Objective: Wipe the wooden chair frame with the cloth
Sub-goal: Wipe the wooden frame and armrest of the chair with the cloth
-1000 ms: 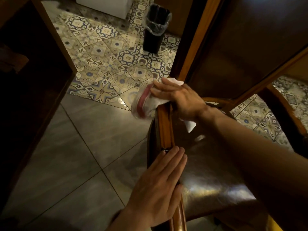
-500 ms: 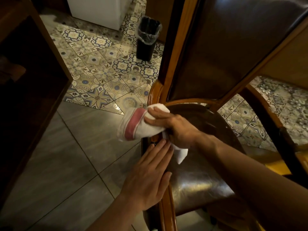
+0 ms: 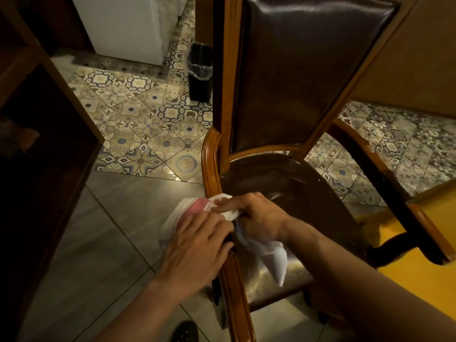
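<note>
The wooden chair frame [image 3: 211,166] runs down the left side of a dark leather seat and up along a padded backrest. A white cloth [image 3: 272,257] with a red stripe is bunched over the left seat rail. My right hand [image 3: 259,215] grips the cloth and presses it on that rail. Just in front of it, my left hand [image 3: 197,250] lies flat on the same rail, fingers together, its fingertips touching the cloth. A loose corner of the cloth hangs over the seat.
A black waste bin [image 3: 200,72] with a plastic liner stands on the patterned tiles behind the chair. A white appliance [image 3: 128,25] is at the back. Dark wooden furniture [image 3: 37,144] fills the left side. A yellow surface [image 3: 419,243] lies to the right, beyond the chair's armrest [image 3: 394,183].
My right hand has slid the cloth along the left rail from the backrest corner toward me, meeting my left hand. The view has tilted up, showing more of the backrest.
</note>
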Demonstrator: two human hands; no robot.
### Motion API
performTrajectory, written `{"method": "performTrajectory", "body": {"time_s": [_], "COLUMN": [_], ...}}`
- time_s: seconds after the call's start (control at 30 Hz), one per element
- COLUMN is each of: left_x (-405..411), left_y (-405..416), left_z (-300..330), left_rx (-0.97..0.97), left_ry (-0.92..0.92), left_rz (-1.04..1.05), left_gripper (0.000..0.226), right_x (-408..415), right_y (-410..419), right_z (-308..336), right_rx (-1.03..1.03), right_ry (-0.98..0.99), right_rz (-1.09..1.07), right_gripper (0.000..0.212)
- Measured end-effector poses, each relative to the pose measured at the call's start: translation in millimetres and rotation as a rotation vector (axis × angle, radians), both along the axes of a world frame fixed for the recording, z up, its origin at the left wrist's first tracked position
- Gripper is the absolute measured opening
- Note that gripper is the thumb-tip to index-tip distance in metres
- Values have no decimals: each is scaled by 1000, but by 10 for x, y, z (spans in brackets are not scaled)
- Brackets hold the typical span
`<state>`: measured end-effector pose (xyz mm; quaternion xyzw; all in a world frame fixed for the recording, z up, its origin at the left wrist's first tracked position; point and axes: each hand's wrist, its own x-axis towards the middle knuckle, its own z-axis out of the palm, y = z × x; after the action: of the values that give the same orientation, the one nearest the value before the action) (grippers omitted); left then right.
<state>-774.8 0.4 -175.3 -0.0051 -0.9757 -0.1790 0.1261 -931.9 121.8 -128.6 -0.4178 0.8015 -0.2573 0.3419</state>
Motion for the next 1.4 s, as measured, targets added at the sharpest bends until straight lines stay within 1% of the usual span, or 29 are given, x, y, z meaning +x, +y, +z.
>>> {"method": "performTrajectory", "body": {"time_s": [0.07, 0.13, 0.17, 0.2, 0.23, 0.3, 0.37, 0.43, 0.47, 0.57, 0.63, 0.7, 0.73, 0.8, 0.87, 0.97, 1.03, 1.17, 1.23, 1.27, 1.4], "left_x": [-9, -16, -39, -68, -85, -149, -245, -358, -437, -672, -857, -1031, -1113, -1294, -1426, -1622, -1751, -1987, -2108, -2184, -2486], "left_y": [-85, -134, -134, -130, -128, -138, -126, -107, -83, -34, 24, 138, 208, 390, 553, 829, 1034, 1528, 1762, 1908, 2430], "left_z": [15, 18, 55, 103, 136, 228, 375, 532, 627, 883, 1022, 1155, 1217, 1336, 1425, 1519, 1554, 1519, 1463, 1424, 1296], "left_rx": [60, 110, 123, 124, 123, 138, 157, 180, 183, 108, 68, 47, 36, 33, 43, 23, 14, 28, 39, 36, 39], "left_ry": [-55, -177, -241, -289, -317, -330, -322, -313, -323, -334, -323, -313, -308, -298, -292, -258, -238, -213, -189, -174, -149], "left_rz": [93, 92, 70, 45, 25, -5, -18, -32, -48, -104, -146, -183, -192, -211, -222, -252, -261, -295, -332, -357, -412], "left_gripper": [52, 73, 76, 72, 62, 46, 42, 41, 41, 42, 47, 56, 60, 63, 63, 68, 70, 73, 76, 78, 90], "right_x": [73, 141, 161, 174, 185, 162, 149, 200, 229, 251, 187, 110, 69, -19, -83, -158, -218, -386, -477, -538, -827], "right_y": [53, 135, 200, 269, 333, 473, 622, 732, 793, 984, 1127, 1245, 1297, 1453, 1600, 1865, 2052, 2493, 2720, 2862, 3362], "right_z": [-4, -13, 23, 69, 97, 181, 279, 388, 444, 606, 754, 901, 965, 1073, 1126, 1201, 1234, 1257, 1242, 1214, 1079], "right_rx": [10, 24, 13, -13, -46, -105, -110, -70, -43, 8, 39, 60, 73, 92, 105, 134, 129, 89, 74, 72, 37], "right_ry": [-60, -130, -167, -204, -235, -230, -156, -17, 63, 238, 370, 458, 496, 580, 617, 650, 659, 664, 658, 664, 707], "right_rz": [2, 0, -19, -49, -83, -158, -213, -216, -224, -344, -435, -477, -490, -526, -577, -647, -694, -764, -779, -788, -820], "right_gripper": [53, 46, 45, 43, 40, 36, 40, 49, 50, 38, 33, 40, 39, 26, 23, 29, 30, 22, 35, 37, 39]}}
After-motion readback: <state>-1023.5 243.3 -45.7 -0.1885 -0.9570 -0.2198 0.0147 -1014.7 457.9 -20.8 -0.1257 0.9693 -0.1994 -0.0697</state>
